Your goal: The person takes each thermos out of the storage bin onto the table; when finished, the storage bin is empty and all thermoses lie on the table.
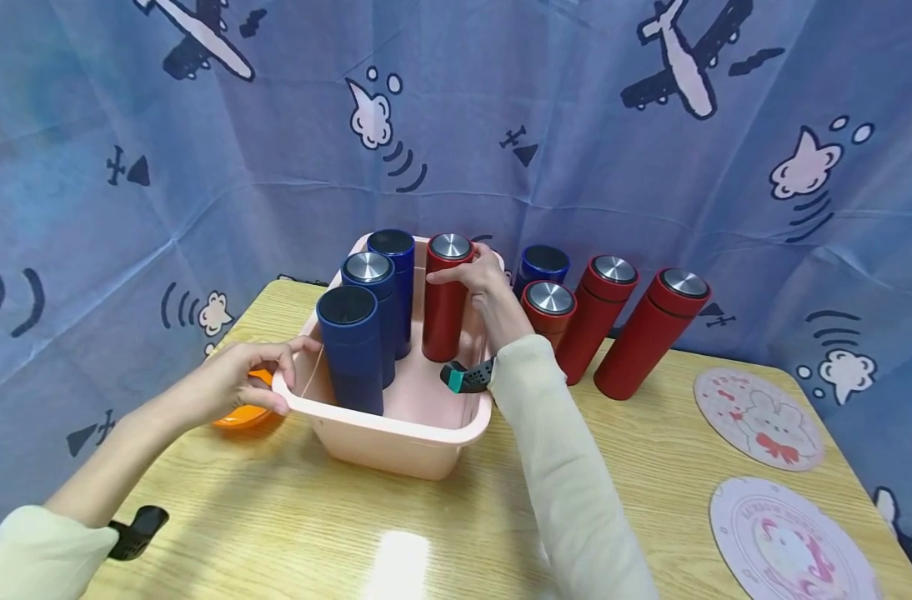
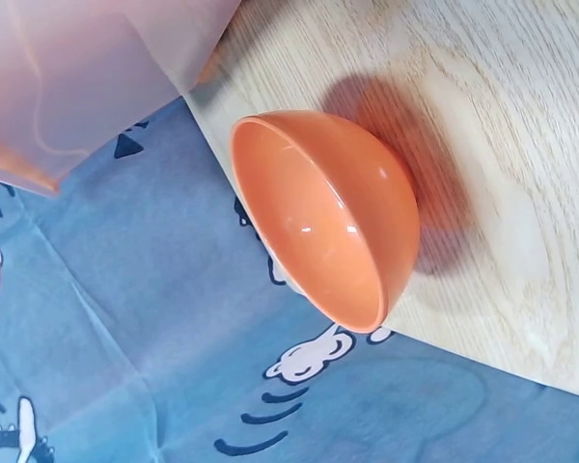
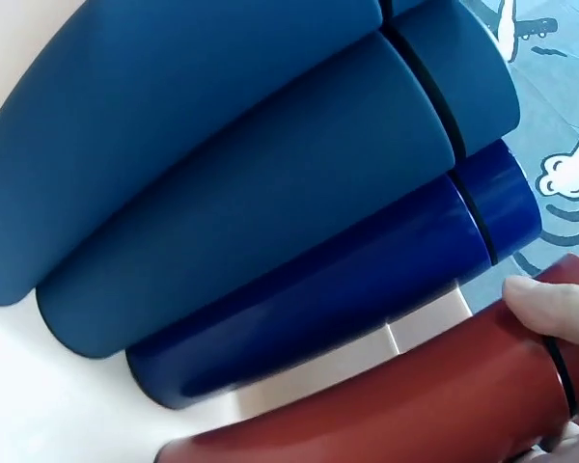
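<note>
A red thermos bottle [image 1: 444, 321] with a silver lid stands in the pale pink plastic bin [image 1: 396, 433], and my right hand [image 1: 484, 279] grips it near its top. In the right wrist view the thumb [image 3: 550, 307] lies across that red thermos [image 3: 396, 410] by its lid seam. Three blue bottles line the bin's left side: a front one [image 1: 351, 358], a silver-lidded middle one [image 1: 377, 292] and a darker back one [image 1: 402, 287]. My left hand [image 1: 257, 379] holds the bin's front left rim between thumb and fingers.
Right of the bin stand three red thermoses, the rightmost [image 1: 643, 342] slightly apart, and another blue one [image 1: 543, 262]. An orange bowl [image 2: 338, 212] sits left of the bin near the table edge. Two round printed mats [image 1: 759, 419] lie at right. A curtain [image 1: 456, 108] hangs behind.
</note>
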Motion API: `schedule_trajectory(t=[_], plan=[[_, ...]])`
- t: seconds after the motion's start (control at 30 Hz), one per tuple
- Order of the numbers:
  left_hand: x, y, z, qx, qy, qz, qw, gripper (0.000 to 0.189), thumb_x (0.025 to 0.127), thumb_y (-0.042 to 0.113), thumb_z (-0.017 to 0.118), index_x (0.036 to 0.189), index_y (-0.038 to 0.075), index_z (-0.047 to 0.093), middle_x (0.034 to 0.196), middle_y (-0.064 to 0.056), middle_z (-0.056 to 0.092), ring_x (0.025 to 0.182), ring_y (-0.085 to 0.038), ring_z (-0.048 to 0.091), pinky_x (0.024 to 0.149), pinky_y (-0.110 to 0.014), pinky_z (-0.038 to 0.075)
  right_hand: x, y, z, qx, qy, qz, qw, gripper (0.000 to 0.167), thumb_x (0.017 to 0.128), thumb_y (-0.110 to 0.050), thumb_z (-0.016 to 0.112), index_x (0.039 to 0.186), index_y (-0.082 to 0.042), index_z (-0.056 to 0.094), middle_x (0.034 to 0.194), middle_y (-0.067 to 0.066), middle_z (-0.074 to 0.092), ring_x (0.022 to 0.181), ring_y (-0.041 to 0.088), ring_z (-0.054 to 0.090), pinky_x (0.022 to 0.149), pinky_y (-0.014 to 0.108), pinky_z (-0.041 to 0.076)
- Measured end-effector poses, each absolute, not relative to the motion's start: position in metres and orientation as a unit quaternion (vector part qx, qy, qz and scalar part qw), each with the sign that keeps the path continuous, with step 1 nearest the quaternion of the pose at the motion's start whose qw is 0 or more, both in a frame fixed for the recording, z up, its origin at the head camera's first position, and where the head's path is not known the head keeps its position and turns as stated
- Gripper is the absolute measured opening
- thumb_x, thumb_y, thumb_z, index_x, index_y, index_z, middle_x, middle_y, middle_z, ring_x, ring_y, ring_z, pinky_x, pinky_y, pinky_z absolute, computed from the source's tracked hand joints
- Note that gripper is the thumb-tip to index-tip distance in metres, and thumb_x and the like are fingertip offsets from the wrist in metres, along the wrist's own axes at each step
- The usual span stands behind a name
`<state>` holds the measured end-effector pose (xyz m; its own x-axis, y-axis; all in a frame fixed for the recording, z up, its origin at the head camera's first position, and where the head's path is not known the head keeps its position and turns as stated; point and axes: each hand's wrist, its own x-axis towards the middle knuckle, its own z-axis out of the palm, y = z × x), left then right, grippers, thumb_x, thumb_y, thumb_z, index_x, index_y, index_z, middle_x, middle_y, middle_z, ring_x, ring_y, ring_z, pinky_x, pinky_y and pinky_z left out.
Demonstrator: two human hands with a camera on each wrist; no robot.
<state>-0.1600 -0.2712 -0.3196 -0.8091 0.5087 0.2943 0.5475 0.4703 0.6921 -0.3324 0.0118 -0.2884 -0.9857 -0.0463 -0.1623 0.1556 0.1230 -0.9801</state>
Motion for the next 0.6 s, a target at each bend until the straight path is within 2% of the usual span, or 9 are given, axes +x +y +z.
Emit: schedule_trajectory(t=[0.1, 0.23, 0.4, 0.6], plan=[[-0.1598, -0.2724, -0.32, -0.31, -0.855, -0.416, 0.022, 0.027, 0.066, 0.014, 0.082, 0.078, 0.017, 0.057, 0.123, -0.025, 0.059, 0.105, -0.002, 0.058, 0.059, -0.023, 0.047, -0.3331, 0.0113, -0.288, 0.026, 0.753, -0.652, 0.086, 0.083, 0.067, 0.008, 0.08, 0.139, -0.006, 0.04, 0.132, 0.015, 0.053, 0.121, 0.03, 0.046, 0.106, 0.045, 0.033], [-0.1597, -0.2729, -0.3207, -0.308, -0.854, -0.418, 0.022, 0.029, 0.065, 0.009, 0.082, 0.078, 0.016, 0.057, 0.122, -0.026, 0.059, 0.1, -0.006, 0.06, 0.062, -0.024, 0.048, -0.333, 0.011, -0.2898, 0.023, 0.742, -0.663, 0.097, 0.077, 0.068, 0.009, 0.079, 0.136, -0.008, 0.048, 0.129, 0.014, 0.057, 0.119, 0.028, 0.048, 0.106, 0.044, 0.032], [-0.1594, -0.2729, -0.3209, -0.304, -0.858, -0.414, 0.024, 0.029, 0.066, 0.01, 0.082, 0.078, 0.017, 0.057, 0.122, -0.024, 0.06, 0.105, -0.004, 0.058, 0.062, -0.024, 0.048, -0.3299, 0.0101, -0.2919, 0.023, 0.739, -0.668, 0.082, 0.068, 0.067, 0.004, 0.083, 0.129, -0.007, 0.057, 0.123, 0.014, 0.061, 0.113, 0.028, 0.052, 0.102, 0.042, 0.038], [-0.1603, -0.2721, -0.3196, -0.312, -0.858, -0.408, 0.027, 0.027, 0.067, 0.015, 0.081, 0.078, 0.018, 0.057, 0.122, -0.024, 0.06, 0.094, -0.01, 0.063, 0.06, -0.023, 0.046, -0.3262, 0.0084, -0.2875, 0.02, 0.754, -0.653, 0.07, 0.067, 0.066, -0.004, 0.087, 0.127, -0.007, 0.06, 0.119, 0.012, 0.064, 0.107, 0.025, 0.054, 0.096, 0.036, 0.044]])
